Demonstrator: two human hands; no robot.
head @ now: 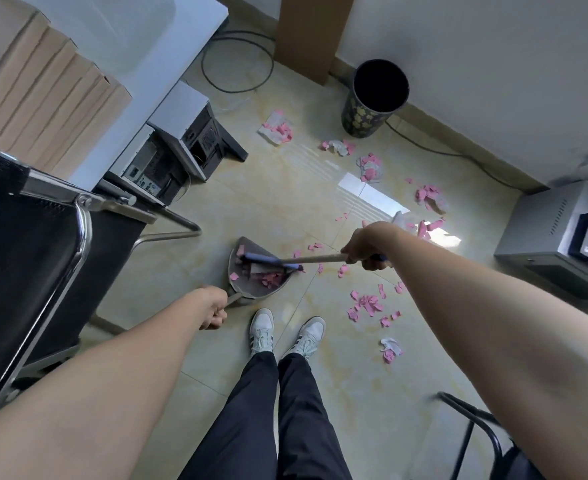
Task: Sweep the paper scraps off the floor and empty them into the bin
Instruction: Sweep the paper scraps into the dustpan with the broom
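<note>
Pale tiled floor (268, 202), strewn with pink paper scraps (367, 304). Grey dustpan (247, 287) ahead of the shoes, some scraps inside, broom (271, 262) head across it. Left hand (213, 308) curled round dustpan handle; right hand (367, 249) gripping broom stick. Black bin (375, 98) upright by the wall, well apart, open floor between.

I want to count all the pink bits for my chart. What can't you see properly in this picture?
All from the head view:
- Scraps in the dustpan: the broom head covers some.
- Scraps past the right hand: hidden behind its wrist and washed out by the sun glare on the floor.
- Inside of the bin: too dark to tell what it holds.
- Dustpan handle: mostly hidden inside the left hand.
</note>
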